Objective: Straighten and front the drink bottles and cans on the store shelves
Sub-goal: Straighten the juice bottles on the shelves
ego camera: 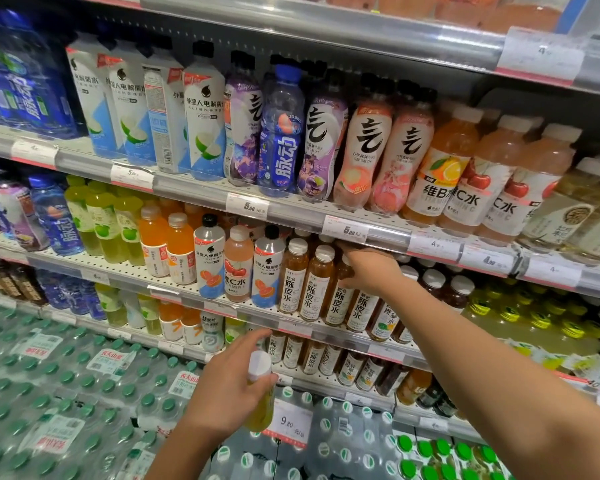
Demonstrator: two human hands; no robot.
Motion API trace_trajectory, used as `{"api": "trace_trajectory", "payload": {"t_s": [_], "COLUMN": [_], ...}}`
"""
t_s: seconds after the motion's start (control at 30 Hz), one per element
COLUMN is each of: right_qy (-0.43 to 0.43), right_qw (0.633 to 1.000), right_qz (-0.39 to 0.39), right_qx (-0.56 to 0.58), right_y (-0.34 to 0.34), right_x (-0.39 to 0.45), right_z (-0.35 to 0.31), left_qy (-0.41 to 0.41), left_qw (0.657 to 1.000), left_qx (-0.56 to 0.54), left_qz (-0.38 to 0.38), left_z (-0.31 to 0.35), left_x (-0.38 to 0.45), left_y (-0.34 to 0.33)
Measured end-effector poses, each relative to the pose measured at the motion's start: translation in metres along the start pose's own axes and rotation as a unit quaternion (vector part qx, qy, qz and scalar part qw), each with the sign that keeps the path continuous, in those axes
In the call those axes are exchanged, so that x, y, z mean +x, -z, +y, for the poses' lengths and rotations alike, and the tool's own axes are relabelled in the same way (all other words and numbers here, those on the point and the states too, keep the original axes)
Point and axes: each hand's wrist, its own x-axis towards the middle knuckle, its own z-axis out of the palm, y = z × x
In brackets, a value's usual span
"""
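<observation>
The left hand (227, 386) holds a yellow bottle (260, 396) tight, low in front of the shelves. The right hand (373, 270) grips a brown tea bottle (340, 289) near the middle shelf's (187, 292) front edge. A bump could tip its neighbours.

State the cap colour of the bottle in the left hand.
White cap, yellowish bottle, in the left hand; head view.

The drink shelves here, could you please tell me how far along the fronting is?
Done: the brown tea bottles on the second shelf stand upright, labels forward. In hand: the right hand grips one bottle in that row; the left hand holds a yellow drink bottle off the shelf. Left: a blue bottle sits among the purple bottles above.
</observation>
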Motion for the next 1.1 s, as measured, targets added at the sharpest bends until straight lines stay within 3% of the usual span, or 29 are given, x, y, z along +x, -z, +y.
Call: {"api": "trace_trajectory", "payload": {"t_s": [0.2, 0.57, 0.67, 0.77, 0.87, 1.0, 1.1], "right_qy": [-0.053, -0.052, -0.049, -0.048, -0.04, -0.071, -0.026], "right_qw": [0.994, 0.996, 0.998, 0.991, 0.969, 0.934, 0.912], "right_qz": [-0.043, -0.017, 0.014, 0.124, 0.204, 0.117, 0.009], "right_qx": [0.09, 0.072, 0.036, 0.012, 0.131, 0.332, 0.41], "right_y": [-0.002, -0.01, -0.012, -0.013, -0.025, -0.04, -0.044], "right_x": [0.0, 0.0, -0.015, -0.049, -0.094, -0.149, -0.172], "right_z": [0.01, 0.009, 0.008, 0.006, 0.007, 0.001, 0.0], "left_qy": [-0.02, -0.025, -0.024, -0.019, -0.004, -0.004, -0.012], "left_qw": [1.0, 0.999, 1.0, 1.0, 1.0, 1.0, 1.0], "left_qx": [0.009, 0.018, 0.018, 0.014, 0.014, 0.001, -0.002], "left_qz": [-0.01, -0.011, -0.008, -0.001, 0.0, -0.01, -0.009], "left_z": [0.011, 0.022, 0.022, 0.021, 0.024, 0.037, 0.055], "left_x": [0.003, 0.001, 0.001, 0.0, 0.002, 0.007, 0.016], "left_y": [-0.008, -0.012, -0.012, -0.016, -0.021, -0.029, -0.036]}}
